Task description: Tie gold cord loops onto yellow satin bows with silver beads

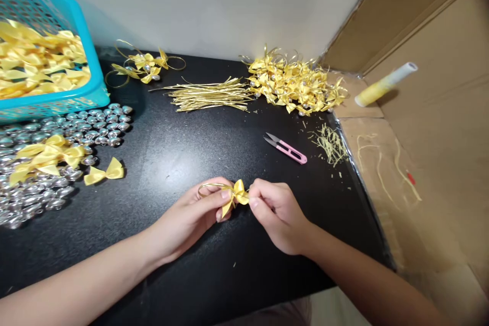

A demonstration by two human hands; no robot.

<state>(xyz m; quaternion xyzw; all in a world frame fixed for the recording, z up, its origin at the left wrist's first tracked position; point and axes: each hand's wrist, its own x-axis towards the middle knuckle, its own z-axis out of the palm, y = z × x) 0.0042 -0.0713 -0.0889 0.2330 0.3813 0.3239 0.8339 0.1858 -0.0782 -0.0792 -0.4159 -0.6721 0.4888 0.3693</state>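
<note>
Between my hands is a yellow ribbon bow (239, 192) with a loop of gold cord (204, 187) attached. My left hand (202, 204) pinches the bow and the base of the loop between thumb and fingers. On the bow's right side, my right hand (277, 211) is closed in a pinch at its edge. What exactly sits between those right fingertips is too small to make out, perhaps a cord end. Pink-handled thread snips (286, 148) lie beyond my right hand, blades pointing left. A loose yellow bow (105, 172) rests left of my left hand.
A turquoise basket (86, 41) of yellow bows stands back left, silver beads (103, 125) before it. Gold cord pieces (214, 96) lie at the back, between small finished bows (147, 65) and a larger pile (294, 84). Thread scraps (331, 143) and cardboard (428, 127) are at right.
</note>
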